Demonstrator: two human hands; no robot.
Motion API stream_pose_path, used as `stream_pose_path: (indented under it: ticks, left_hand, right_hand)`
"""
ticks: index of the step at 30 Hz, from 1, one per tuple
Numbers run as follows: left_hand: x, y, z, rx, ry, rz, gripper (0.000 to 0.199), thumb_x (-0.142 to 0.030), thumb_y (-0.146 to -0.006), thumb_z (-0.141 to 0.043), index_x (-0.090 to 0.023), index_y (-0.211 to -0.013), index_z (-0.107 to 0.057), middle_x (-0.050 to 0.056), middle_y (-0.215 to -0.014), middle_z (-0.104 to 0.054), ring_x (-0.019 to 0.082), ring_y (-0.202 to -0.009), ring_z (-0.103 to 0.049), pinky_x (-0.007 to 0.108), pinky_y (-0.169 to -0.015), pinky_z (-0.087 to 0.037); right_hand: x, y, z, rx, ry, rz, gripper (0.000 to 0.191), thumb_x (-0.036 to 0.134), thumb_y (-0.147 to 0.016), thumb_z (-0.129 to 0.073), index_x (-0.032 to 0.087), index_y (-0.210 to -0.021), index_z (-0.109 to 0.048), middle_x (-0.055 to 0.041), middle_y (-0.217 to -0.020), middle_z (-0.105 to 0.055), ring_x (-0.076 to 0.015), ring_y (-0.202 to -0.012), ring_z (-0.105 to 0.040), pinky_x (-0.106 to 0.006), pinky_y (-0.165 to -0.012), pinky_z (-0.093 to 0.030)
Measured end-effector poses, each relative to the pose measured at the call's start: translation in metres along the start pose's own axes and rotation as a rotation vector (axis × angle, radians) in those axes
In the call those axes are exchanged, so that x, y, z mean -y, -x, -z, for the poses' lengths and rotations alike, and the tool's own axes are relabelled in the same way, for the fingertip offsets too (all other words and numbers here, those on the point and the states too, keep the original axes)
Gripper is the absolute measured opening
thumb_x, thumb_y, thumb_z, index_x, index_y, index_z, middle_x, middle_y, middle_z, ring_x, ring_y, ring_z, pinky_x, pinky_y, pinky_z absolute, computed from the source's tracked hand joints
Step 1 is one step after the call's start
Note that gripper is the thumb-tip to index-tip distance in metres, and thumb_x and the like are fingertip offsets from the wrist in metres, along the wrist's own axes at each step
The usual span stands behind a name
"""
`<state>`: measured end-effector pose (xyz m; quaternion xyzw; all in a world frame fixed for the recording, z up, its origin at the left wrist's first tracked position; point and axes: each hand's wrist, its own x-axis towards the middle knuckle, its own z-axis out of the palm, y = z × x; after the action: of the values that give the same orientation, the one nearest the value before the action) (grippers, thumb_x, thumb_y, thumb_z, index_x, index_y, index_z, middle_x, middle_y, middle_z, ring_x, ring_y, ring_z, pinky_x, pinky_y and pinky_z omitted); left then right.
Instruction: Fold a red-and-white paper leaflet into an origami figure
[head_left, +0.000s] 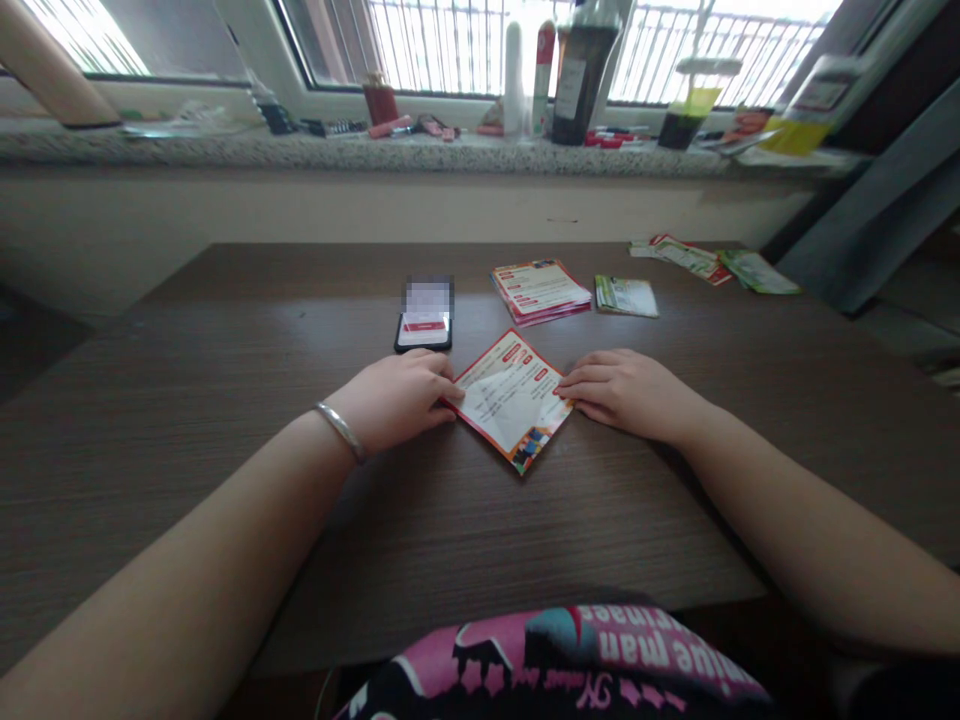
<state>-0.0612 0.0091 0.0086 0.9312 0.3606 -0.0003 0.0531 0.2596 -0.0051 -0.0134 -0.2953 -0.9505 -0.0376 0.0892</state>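
The left hand point(397, 400) has its fingers curled in, with the sheet point(517, 400)'s left corner apparently pinched between thumb and finger. The right hand point(637, 395) lies palm down, fingers loosely together and tips on the right corner; whether its thumb grips underneath, I cannot tell. The sheet sits between them on the table point(187, 500), turned like a diamond, one corner pointing toward the person. It looks flat, with no part folded over, so little seems done to it beyond placing it; faint lines across it may be creases or glare. A stack of similar sheets point(540, 290) lies just beyond, apparently unhandled. A phone point(424, 315) rests near the left hand, and small cards point(630, 297) sit right of the stack. Loose papers point(694, 260) lie farther off, below the cluttered windowsill point(450, 155). Nothing lies over the sheet except the fingertips.
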Motion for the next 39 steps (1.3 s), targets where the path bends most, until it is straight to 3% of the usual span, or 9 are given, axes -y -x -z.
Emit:
stream_pose_path:
  ticks: [9,19,24,30,39]
  left_hand:
    - [0.006,0.0,0.0,0.036,-0.029,0.039,0.02,-0.033,-0.084,-0.058,-0.032,-0.095,-0.074,0.004,-0.097,-0.066,0.02,-0.092,-0.061,0.033,-0.086,-0.046]
    - [0.006,-0.001,0.0,0.046,-0.057,0.077,0.021,-0.034,-0.084,-0.056,-0.032,-0.094,-0.075,0.003,-0.095,-0.066,0.02,-0.088,-0.061,0.03,-0.081,-0.047]
    - [0.008,-0.002,-0.001,0.032,-0.016,0.097,0.021,-0.036,-0.083,-0.057,-0.031,-0.093,-0.075,0.002,-0.092,-0.066,0.018,-0.086,-0.06,0.028,-0.082,-0.047]
    - [0.011,-0.004,-0.004,-0.008,0.045,0.098,0.021,-0.037,-0.082,-0.059,-0.025,-0.087,-0.075,0.004,-0.104,-0.064,0.019,-0.09,-0.061,0.029,-0.087,-0.047]
    - [-0.008,-0.014,-0.006,-0.118,-0.011,0.271,0.051,-0.058,-0.091,-0.039,-0.02,-0.074,-0.069,0.005,-0.079,-0.065,0.02,-0.076,-0.059,0.031,-0.069,-0.044]
  right_hand:
    - [0.004,0.0,0.0,-0.017,0.041,-0.048,0.026,0.026,-0.092,-0.049,0.024,-0.102,-0.073,-0.0048,-0.103,-0.074,-0.0208,-0.093,-0.064,-0.035,-0.08,-0.049]
    - [0.002,0.002,-0.002,-0.009,0.032,-0.104,0.027,0.028,-0.092,-0.048,0.026,-0.1,-0.073,-0.0029,-0.101,-0.074,-0.0207,-0.094,-0.064,-0.034,-0.08,-0.049]
    - [0.001,0.002,-0.003,-0.034,-0.058,-0.204,0.021,0.023,-0.087,-0.053,0.027,-0.091,-0.073,-0.0008,-0.101,-0.073,-0.0188,-0.092,-0.065,-0.031,-0.081,-0.049]
    - [0.001,-0.003,-0.01,-0.079,-0.211,-0.325,0.013,0.02,-0.083,-0.053,0.02,-0.079,-0.065,-0.0046,-0.091,-0.068,-0.0186,-0.086,-0.062,-0.029,-0.077,-0.048]
    - [0.008,-0.015,-0.014,-0.089,-0.227,-0.489,0.024,0.035,-0.091,-0.046,0.02,-0.078,-0.061,-0.0037,-0.078,-0.064,-0.0173,-0.072,-0.057,-0.028,-0.065,-0.04]
